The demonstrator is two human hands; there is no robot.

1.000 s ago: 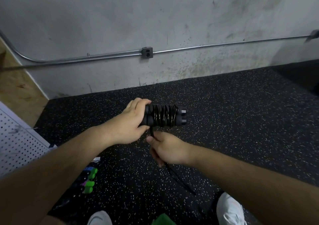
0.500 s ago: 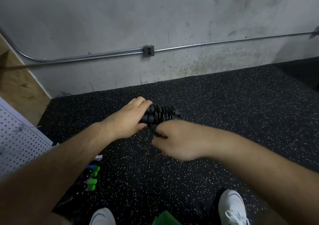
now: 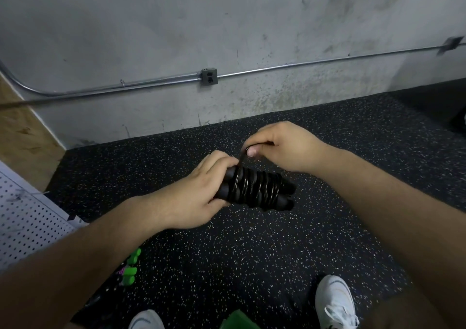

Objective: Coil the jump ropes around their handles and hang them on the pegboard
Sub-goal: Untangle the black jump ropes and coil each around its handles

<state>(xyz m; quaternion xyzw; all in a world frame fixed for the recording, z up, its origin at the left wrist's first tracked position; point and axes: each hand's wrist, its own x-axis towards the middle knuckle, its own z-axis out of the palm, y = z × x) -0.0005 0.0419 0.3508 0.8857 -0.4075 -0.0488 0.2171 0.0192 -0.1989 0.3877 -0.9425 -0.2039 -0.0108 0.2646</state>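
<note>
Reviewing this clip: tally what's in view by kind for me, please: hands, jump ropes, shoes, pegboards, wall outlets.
Hands: 2, left hand and right hand
Jump ropes: 2, the black jump rope being coiled and a green jump rope on the floor
White shoes: 2
Pegboard: 1
Wall outlet: 1
Total: 8

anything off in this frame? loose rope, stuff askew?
Nothing alarming. Black jump rope is coiled tightly round both handles in the left hand; right hand pinches the tail. Green-handled rope lies uncoiled on the floor by the pegboard.
</note>
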